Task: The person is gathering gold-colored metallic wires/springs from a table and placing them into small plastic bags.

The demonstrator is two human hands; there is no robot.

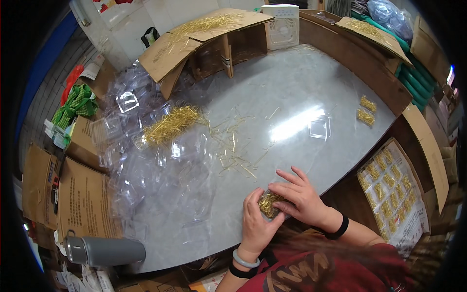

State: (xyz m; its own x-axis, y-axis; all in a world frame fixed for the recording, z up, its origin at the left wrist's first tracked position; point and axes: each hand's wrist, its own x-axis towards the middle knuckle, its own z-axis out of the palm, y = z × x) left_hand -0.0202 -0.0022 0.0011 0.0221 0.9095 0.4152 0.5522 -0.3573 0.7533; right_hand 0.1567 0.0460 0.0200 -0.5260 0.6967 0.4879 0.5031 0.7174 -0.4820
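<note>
A tangled bundle of gold wire hooks [267,206] is between my two hands at the near edge of the grey table [292,92]. My left hand [256,225] curls round its left side, thumb along the near side. My right hand [306,202] reaches over it from the right, thumb and fingers pressing on the hooks, with its upper fingers apart. Whether a clear case lies under the bundle is hidden by my hands. Loose gold hooks [236,158] lie scattered beyond my left hand. Farther left, a big heap of gold hooks [172,125] rests on clear plastic cases [151,180].
One clear case [319,127] lies beyond my right hand. Two filled cases [366,117] sit at the right edge. Below them, a carton [389,194] holds rows of filled packs. A grey bottle [107,251] lies front left; a cardboard shelf [204,39] and white fan [282,27] stand behind.
</note>
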